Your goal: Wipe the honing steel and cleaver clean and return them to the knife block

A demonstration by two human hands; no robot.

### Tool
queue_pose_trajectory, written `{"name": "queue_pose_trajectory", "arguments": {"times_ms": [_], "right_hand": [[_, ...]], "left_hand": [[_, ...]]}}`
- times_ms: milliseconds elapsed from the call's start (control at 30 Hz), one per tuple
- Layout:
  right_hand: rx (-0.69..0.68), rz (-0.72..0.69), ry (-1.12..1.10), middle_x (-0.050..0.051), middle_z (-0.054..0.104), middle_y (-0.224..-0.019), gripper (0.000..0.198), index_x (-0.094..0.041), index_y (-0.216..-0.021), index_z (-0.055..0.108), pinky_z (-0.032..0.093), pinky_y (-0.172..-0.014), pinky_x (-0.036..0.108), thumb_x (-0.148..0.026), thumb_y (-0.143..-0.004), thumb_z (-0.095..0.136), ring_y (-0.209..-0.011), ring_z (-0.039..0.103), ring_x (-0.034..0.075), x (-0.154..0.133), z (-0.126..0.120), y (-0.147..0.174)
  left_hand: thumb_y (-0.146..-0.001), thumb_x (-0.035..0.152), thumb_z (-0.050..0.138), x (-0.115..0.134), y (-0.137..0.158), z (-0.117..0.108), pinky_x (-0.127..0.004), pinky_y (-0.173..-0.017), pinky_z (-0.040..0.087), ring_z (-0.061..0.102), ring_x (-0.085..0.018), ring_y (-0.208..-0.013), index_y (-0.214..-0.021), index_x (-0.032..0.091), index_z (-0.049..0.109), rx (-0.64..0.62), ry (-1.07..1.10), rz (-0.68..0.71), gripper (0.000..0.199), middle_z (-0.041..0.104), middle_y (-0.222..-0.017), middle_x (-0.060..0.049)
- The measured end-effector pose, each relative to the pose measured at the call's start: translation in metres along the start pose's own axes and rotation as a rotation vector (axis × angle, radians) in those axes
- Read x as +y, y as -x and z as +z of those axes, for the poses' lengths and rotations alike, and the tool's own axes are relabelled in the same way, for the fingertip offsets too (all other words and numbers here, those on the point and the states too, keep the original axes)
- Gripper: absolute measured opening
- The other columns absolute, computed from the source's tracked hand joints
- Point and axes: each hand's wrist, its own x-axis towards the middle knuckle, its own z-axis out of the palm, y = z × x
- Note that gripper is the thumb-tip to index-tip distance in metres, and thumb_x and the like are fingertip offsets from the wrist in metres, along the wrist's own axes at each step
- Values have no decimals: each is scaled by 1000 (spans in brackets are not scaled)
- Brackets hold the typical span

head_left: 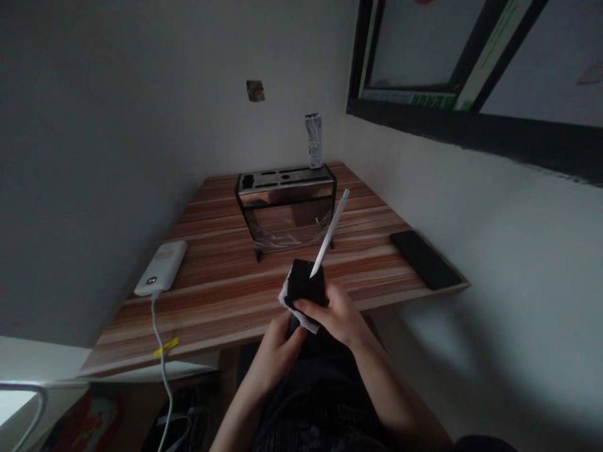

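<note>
My right hand (342, 314) is closed on a small dark block-like piece (305, 282), its thumb lying across the front face. Below it, my left hand (282, 345) is closed around the lower end of the same piece, its fingertips partly hidden. Crumpled white material (301, 318), like tissue or cloth, shows along the piece's left and lower edges. A slim whitish stick (330, 232) slants up and right from the dark piece; how they join is unclear. Beyond my hands stands a metal rack (285, 196) with a slotted top, dark legs and clear plastic wrap (287, 238).
A white power bank (162, 267) with a cable (161, 351) lies on the wooden table (207, 301) at left. A black phone (426, 258) rests at the right edge. A narrow silvery packet (314, 141) stands on the rack's right end. Walls border the table.
</note>
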Motion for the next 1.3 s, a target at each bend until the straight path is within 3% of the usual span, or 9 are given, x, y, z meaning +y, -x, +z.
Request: {"name": "queue_pose_trajectory", "arguments": {"times_ms": [167,367,700,900,1067,1300], "right_hand": [[-32,-7,-10,6,71,-87,31,-17,-98,68,51,-62,26,-35,-73,71,-77,66,19,6,0,-1],[-26,-42,-24,6,71,-88,26,-18,-95,69,51,-65,27,-33,-74,70,-82,66,20,4,5,-1],[17,-9,-124,6,72,-88,25,-17,-93,69,52,-72,27,-36,-77,67,-81,67,19,9,5,1],[21,5,-215,6,72,-85,26,-15,-92,68,53,-64,25,-37,-77,68,-73,67,17,5,4,1],[56,-26,-238,6,72,-86,24,-17,-93,67,54,-69,27,-34,-76,69,-76,67,18,7,4,1],[95,11,-367,4,71,-75,24,-17,-91,64,55,-60,27,-38,-78,67,-63,67,16,13,-2,-1]], "left_hand": [[-81,47,54,-4,3,3,-19,-50,41,51,-13,-53,-80,13,61,33,45,-63,35,52,-50,2],[-82,40,53,-6,3,1,-20,-52,42,53,-15,-58,-86,12,62,26,24,-50,30,54,-54,1],[-85,35,49,-10,4,1,-22,-67,43,56,-18,-78,-92,10,61,11,-17,11,29,66,-85,-6],[-86,38,48,-7,3,1,-23,-70,43,55,-18,-78,-89,10,62,-11,-32,27,31,65,-82,-6],[-86,38,49,-4,4,0,-22,-69,42,55,-17,-75,-92,10,63,-11,-42,36,32,65,-82,-4],[-87,43,49,-11,9,3,-22,-67,40,50,-16,-72,-92,10,63,-27,-65,-5,36,61,-79,-3]]}}
